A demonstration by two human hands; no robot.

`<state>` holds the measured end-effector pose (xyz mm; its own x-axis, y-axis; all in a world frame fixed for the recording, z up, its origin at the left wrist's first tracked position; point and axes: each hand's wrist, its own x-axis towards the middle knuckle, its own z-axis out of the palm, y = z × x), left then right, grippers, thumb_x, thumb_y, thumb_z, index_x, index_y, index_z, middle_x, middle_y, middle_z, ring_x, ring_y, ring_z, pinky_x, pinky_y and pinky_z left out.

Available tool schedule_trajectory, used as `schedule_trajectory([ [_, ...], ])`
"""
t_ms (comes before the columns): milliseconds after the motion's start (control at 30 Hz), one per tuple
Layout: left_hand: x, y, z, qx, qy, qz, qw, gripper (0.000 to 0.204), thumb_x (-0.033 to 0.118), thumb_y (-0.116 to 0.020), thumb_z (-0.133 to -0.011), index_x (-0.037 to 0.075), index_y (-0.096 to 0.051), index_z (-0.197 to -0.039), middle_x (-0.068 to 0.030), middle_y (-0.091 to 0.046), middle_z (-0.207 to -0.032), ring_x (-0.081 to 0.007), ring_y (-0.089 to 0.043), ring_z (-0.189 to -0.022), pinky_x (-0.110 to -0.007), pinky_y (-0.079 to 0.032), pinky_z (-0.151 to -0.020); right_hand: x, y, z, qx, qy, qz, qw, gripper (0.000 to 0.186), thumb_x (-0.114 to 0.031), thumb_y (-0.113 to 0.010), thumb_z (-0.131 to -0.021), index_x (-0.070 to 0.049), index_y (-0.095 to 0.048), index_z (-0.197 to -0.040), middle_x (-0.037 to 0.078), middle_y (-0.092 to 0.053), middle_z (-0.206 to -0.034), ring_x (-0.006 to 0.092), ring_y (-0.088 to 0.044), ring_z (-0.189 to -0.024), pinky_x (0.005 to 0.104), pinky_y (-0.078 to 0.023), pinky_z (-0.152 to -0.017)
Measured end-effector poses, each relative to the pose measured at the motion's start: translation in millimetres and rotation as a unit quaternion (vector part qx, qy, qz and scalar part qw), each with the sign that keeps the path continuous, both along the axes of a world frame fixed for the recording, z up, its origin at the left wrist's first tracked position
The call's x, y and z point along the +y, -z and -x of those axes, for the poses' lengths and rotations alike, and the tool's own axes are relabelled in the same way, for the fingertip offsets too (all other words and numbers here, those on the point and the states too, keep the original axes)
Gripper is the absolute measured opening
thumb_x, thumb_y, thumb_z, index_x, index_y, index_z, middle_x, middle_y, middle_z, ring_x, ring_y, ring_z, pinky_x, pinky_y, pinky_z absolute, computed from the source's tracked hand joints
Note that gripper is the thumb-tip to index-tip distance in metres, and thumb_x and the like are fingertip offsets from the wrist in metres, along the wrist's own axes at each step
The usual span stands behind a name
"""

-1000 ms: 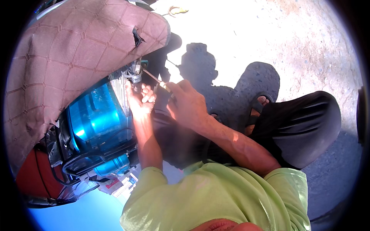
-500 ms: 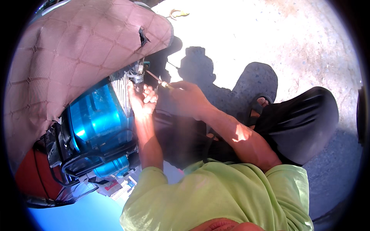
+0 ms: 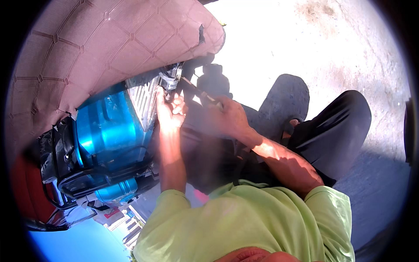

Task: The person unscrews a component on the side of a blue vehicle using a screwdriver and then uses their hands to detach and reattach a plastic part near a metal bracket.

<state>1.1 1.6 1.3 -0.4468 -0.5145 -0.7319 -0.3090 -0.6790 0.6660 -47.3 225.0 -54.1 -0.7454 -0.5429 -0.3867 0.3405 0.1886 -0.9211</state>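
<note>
My right hand point(image 3: 232, 117) is closed around the light handle of a screwdriver point(image 3: 212, 100). The thin shaft slants up and left, its tip end close to a metal fitting point(image 3: 171, 79) under the seat edge. Just below that fitting, my left hand point(image 3: 171, 109) has its thumb up and its fingers curled. Whatever sits within those fingers is too small and glare-lit to name. A ribbed metal panel point(image 3: 143, 98) lies left of the left hand, beside a shiny blue metal body point(image 3: 107, 126).
A pinkish quilted seat point(image 3: 118, 43) with a tear overhangs the upper left. Black tubular bars point(image 3: 94, 177) and a red panel point(image 3: 28, 187) are at lower left. My bent knee in dark trousers point(image 3: 334, 135) is at right, over sunlit concrete ground point(image 3: 349, 52).
The view has shifted, so the seat and fitting appear farther right. My right hand with the screwdriver has drawn slightly away from the fitting. My left hand stays beside it.
</note>
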Motion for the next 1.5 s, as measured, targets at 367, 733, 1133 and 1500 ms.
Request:
schedule_trajectory([
  [367,-12.5,11.7,-9.1,0.047,0.036,-0.042,0.997,0.062,0.068,-0.055,-0.092,0.006,-0.059,-0.084,-0.0067,-0.054,-0.072,-0.0089,-0.034,-0.043,-0.026,-0.032,-0.046,-3.8,-9.1,43.5,-0.182,-0.116,0.054,0.975,0.029,-0.029,-0.047,-0.107,-0.007,-0.065,-0.104,-0.002,-0.054,-0.07,0.0063,-0.044,-0.054,0.0244,-0.038,-0.048],
  [733,-14.9,10.1,-15.1,0.034,0.04,-0.035,0.998,0.063,0.068,-0.052,-0.094,0.005,-0.061,-0.087,-0.0077,-0.057,-0.072,-0.0092,-0.036,-0.042,-0.027,-0.034,-0.047,-18.4,-28.4,41.2,-0.349,-0.056,0.069,0.933,0.029,-0.029,-0.052,-0.102,-0.006,-0.06,-0.118,0.002,-0.06,-0.081,0.007,-0.046,-0.053,0.0227,-0.035,-0.046],
  [1133,-9.5,3.3,-4.7,0.043,0.034,-0.055,0.997,0.066,0.067,-0.054,-0.093,0.003,-0.064,-0.083,-0.0035,-0.048,-0.066,-0.0112,-0.031,-0.042,-0.028,-0.029,-0.045,2.9,-12.4,-1.3,0.029,0.028,0.072,0.997,0.039,-0.017,-0.061,-0.09,-0.005,-0.059,-0.127,0.021,-0.064,-0.113,0.0412,-0.066,-0.094,0.0478,-0.053,-0.083],
  [1500,-1.7,-0.4,0.3,0.02,0.021,-0.022,0.999,0.068,0.068,-0.052,-0.094,0.002,-0.06,-0.08,-0.0071,-0.051,-0.067,-0.0117,-0.032,-0.041,-0.029,-0.029,-0.046,10.7,-19.6,7.2,0.018,0.036,0.063,0.997,0.041,-0.016,-0.06,-0.091,-0.014,-0.057,-0.132,0.019,-0.063,-0.11,0.0402,-0.067,-0.09,0.0486,-0.055,-0.08],
])
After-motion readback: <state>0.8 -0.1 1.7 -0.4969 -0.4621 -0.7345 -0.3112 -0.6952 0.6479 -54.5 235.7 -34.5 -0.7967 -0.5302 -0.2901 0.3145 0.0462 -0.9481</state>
